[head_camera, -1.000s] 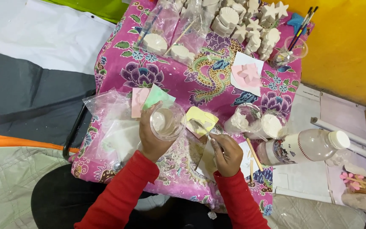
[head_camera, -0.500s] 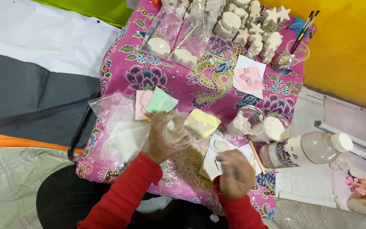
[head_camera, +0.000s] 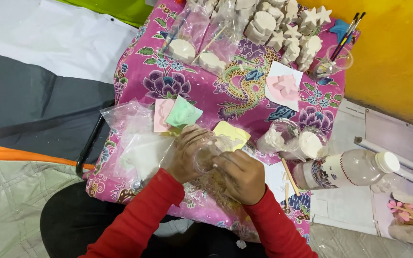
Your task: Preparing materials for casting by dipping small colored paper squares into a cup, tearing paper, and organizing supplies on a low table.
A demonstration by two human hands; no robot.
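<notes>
Clear plastic cup [head_camera: 210, 154] clamped between left hand [head_camera: 186, 154] and right hand [head_camera: 241, 174], above a pink floral counter [head_camera: 216, 91]; labelled white bottle [head_camera: 347, 168] lies right, yellow wall [head_camera: 397, 52] behind.

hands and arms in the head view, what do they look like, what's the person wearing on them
Both arms are covered by long, plain red sleeves of a soft fabric with no pattern or marking, ending in snug cuffs at the wrists. The left hand and right hand are bare: no gloves, and no rings, watch or bracelet can be seen. The sleeves crease slightly along the forearms.
</notes>
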